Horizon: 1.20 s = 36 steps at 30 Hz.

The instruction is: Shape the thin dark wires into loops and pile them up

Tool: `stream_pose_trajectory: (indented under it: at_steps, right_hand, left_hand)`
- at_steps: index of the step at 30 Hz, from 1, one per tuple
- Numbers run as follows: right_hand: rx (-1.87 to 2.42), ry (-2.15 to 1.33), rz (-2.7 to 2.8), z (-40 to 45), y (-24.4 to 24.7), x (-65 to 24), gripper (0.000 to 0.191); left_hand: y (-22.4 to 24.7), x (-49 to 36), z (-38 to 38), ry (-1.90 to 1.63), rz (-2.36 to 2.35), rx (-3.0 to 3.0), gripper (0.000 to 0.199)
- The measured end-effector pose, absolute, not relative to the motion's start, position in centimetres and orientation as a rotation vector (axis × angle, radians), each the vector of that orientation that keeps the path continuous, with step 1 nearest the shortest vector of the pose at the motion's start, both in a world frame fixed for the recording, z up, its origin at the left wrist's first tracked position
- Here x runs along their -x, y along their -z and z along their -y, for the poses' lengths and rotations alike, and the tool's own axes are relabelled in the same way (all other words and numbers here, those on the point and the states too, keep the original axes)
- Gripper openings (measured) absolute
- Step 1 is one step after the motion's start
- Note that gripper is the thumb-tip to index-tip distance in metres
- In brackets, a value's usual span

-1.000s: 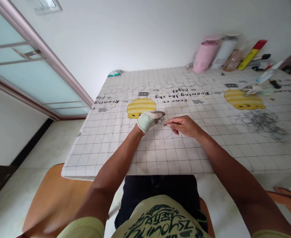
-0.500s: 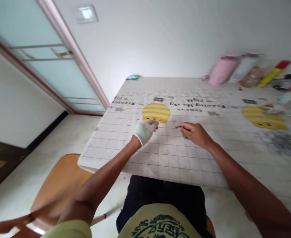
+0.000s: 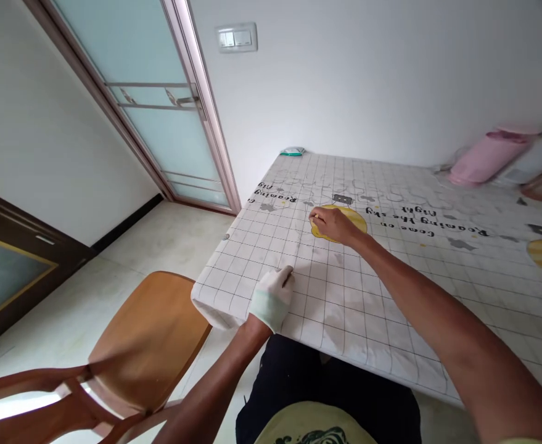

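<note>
My left hand [image 3: 276, 293] wears a pale glove with a light green cuff. Its fingers are pinched together above the near part of the table, close to the front edge. Farther out, my bare right hand [image 3: 332, 223] is closed over the yellow striped figure [image 3: 354, 217] printed on the tablecloth [image 3: 340, 290]. Whatever either hand pinches is hidden or too thin to see.
A wooden chair [image 3: 150, 333] stands left of the table. At the back corner lies a small green-and-white packet [image 3: 292, 151]. A pink bottle-like container [image 3: 490, 157] and other containers lean along the wall on the right. A glass door [image 3: 173, 129] is behind.
The view has swung left. My right hand has moved left and away from me, over the printed figure. My left hand has come back toward the front edge.
</note>
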State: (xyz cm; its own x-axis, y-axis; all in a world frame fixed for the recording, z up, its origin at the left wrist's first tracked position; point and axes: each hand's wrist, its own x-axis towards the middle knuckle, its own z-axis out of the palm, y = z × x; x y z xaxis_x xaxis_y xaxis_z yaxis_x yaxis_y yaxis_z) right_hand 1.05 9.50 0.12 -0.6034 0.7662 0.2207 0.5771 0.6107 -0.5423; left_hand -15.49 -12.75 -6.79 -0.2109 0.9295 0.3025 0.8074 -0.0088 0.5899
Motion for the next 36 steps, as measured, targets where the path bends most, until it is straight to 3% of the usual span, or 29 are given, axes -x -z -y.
stream_pose_trajectory:
  at_steps: [4, 12, 24, 30, 36]
  right_hand:
    - [1.163, -0.738, 2.360, -13.3, 0.8, 0.3, 0.021]
    - [1.337, -0.637, 2.403, -18.7, 2.4, 3.0, 0.022]
    - [1.469, -0.418, 2.380, -18.7, 1.7, 3.1, 0.029]
    - [1.359, -0.355, 2.344, -13.3, 0.1, -3.8, 0.028]
    - [1.389, -0.518, 2.342, -3.4, -0.6, -18.2, 0.030]
  left_hand:
    - [6.8, 15.3, 13.1, -1.027, -2.052, -1.918, 0.027]
    - [6.7, 15.5, 13.3, -1.017, -1.984, -1.871, 0.030]
    - [6.6, 15.9, 13.5, -1.083, -1.951, -1.709, 0.030]
    - [5.8, 15.9, 13.6, -1.117, -1.954, -1.630, 0.030]
    - [4.8, 15.9, 13.4, -0.938, -2.005, -1.581, 0.036]
